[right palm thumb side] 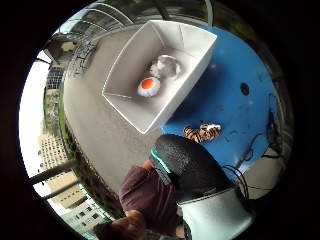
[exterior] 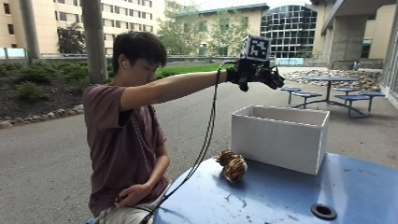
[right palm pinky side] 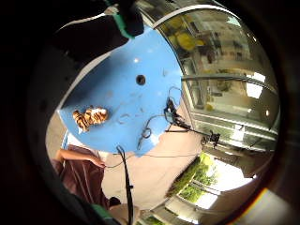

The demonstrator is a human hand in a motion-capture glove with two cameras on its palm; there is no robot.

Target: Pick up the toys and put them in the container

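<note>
Gloved right hand (exterior: 256, 74) raised high above the white container (exterior: 280, 136), holding nothing.

Nearest, a striped orange-and-black tiger toy (exterior: 232, 166) lies on the blue tabletop (exterior: 280, 196) just beside the container wall, not yet collected. Inside the container sit a grey toy (right palm thumb side: 167, 65) and a round orange-and-white one (right palm thumb side: 149, 86). Above, the hand's fingers hang relaxed, probably just after a drop.

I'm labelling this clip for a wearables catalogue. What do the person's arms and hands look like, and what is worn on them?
The right hand wears a black glove with a green cuff edge, seen in the palm views; black straps and a white plastic piece sit at the palm. The right arm is bare from the short maroon T-shirt sleeve down. The other hand is bare, wearing nothing.
</note>
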